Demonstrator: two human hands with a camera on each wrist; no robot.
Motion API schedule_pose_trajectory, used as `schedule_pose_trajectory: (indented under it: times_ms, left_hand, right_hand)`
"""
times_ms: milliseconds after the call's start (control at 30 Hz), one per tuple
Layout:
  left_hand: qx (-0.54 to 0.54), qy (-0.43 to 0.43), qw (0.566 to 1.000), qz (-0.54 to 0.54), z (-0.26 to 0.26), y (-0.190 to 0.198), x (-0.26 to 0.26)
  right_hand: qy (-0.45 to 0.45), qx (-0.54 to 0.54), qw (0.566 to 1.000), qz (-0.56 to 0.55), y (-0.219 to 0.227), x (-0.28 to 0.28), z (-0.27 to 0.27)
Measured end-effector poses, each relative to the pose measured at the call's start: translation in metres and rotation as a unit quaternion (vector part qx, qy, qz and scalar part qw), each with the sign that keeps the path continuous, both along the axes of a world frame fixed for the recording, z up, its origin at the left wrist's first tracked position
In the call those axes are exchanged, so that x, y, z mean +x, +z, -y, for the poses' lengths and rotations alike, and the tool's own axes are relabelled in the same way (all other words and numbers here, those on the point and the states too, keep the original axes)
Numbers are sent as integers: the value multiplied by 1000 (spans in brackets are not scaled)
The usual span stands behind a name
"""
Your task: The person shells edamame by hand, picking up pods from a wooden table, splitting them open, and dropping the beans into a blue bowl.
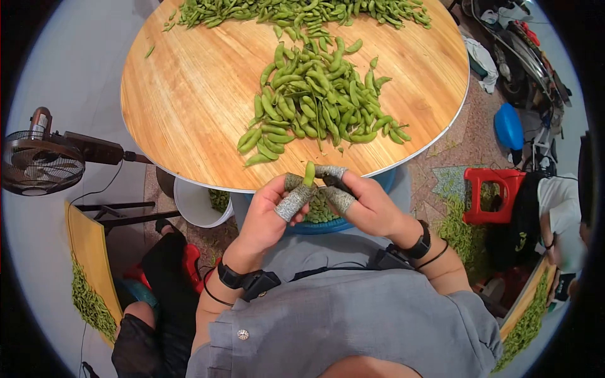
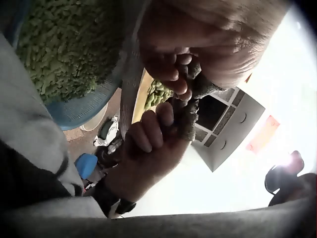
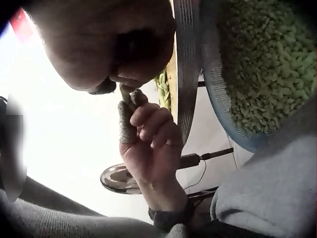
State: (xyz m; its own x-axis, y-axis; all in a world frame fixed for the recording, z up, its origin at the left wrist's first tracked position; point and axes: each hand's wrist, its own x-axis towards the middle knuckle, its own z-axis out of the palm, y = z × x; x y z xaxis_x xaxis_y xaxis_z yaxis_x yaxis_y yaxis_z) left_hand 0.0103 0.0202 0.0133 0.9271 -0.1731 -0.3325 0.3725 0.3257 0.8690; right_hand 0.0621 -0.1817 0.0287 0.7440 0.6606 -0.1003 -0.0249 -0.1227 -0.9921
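Note:
Between wrapped thumb and forefinger, the left hand pinches a green pod that points up, at the table's near edge. Close beside it on the right is the right hand, its wrapped thumb and forefinger bent toward each other near the pod; whether they grip anything cannot be told. Both hands are over a blue basin of shelled beans. In the right wrist view the left hand meets the right hand at the fingertips. A pile of pods lies on the round table.
More pods lie along the table's far side. A white bucket stands below at the left, near a fan. Toward the right are a red stool, a blue object and pods on the floor. Other people sit at both sides.

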Motion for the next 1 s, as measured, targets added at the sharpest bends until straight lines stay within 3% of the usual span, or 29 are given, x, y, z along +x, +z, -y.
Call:
schedule_pose_trajectory:
  times_ms: [267,333,367,467,500,533,600,733,833,867,900,933,1000]
  left_hand:
    - [73,15,992,98,8,-7,-2]
    - [111,56,978,166,12,-15,-4]
    - [137,58,973,174,12,-20,-3]
    - [187,32,970,153,10,-20,-6]
    - [227,41,959,164,11,-20,-6]
    - [333,60,915,219,13,-15,-7]
    - [420,113,826,359,16,-18,-8]
    - [410,106,820,385,15,-25,-12]
    - [378,80,840,381,13,-29,-13]
    - [173,41,944,278,15,-27,-15]
    - [-44,2,986,160,15,-25,-16]
    - [-44,9,986,159,14,-24,-19]
    - [-215,-51,975,12,14,-23,-23]
  right_hand:
    - [35,-7,998,53,-11,-1,-3]
    - [40,-49,996,-68,2,1,-3]
    - [38,-34,981,-187,5,0,-1]
    - [25,-10,974,-224,5,-2,-5]
    - [40,-13,974,-222,8,-2,-8]
    - [20,-20,973,-228,11,-4,-10]
    - [1,-30,972,-232,12,-4,-13]
    - [1,-14,942,-336,9,-5,-11]
    - [2,42,909,-414,1,-8,0]
    - [-1,90,883,-460,-2,-9,6]
    - [1,116,857,-501,-4,-10,10]
    - [6,112,857,-503,-10,-10,16]
    - [55,223,737,-636,-19,-10,24]
